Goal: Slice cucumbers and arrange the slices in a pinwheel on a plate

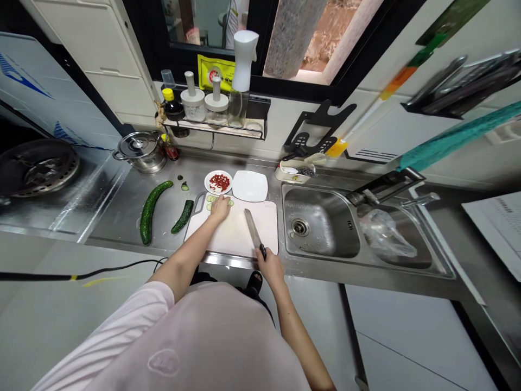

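Observation:
My left hand (220,209) rests at the upper left of the white cutting board (232,233), on several pale green cucumber slices (210,199); its fingers are bent, and whether they grip a slice is too small to tell. In my right hand (270,266) is the black handle of a knife (254,229), its blade pointing up and left over the board's right part. Behind the board stand a plate of chopped red pieces (220,182) and a white square plate (250,185). A cut cucumber piece (183,216) lies left of the board.
A whole cucumber (150,212) and small green scraps (184,186) lie farther left. A lidded steel pot (141,151) stands behind them. The sink (321,222) adjoins the board's right side. A spice rack (220,126) hangs above the counter.

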Available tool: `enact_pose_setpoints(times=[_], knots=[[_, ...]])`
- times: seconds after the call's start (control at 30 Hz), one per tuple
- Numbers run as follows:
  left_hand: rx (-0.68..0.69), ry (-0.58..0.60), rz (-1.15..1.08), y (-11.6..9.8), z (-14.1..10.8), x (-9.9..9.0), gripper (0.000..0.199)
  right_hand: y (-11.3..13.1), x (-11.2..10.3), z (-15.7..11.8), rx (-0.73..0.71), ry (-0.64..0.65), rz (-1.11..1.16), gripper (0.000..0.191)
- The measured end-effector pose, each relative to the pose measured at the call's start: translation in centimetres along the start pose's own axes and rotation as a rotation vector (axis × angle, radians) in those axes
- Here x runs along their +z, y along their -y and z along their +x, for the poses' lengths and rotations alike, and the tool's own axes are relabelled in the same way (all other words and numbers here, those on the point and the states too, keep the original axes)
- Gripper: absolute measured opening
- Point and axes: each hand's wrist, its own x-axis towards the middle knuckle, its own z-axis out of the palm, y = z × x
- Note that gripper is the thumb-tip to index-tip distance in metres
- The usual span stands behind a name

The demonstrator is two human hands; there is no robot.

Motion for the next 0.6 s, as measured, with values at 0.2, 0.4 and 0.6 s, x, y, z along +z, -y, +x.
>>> enact_pose_setpoints(times=[0.2,0.4,0.6], knots=[[0.022,-0.006,-0.01,0.01,0.4,-0.03,0.032,-0.33,0.32,0.18,-0.006,-0.011,0.005,0.055],[-0.011,-0.072,-0.142,0.02,0.14,-0.22,0.024,-0.22,0.23,0.32,-0.005,-0.013,0.004,0.055],[-0.157,-0.055,-0.426,0.87,-0.48,0.28,0.018,0.17,-0.04,0.44,-0.001,0.005,0.013,0.054]])
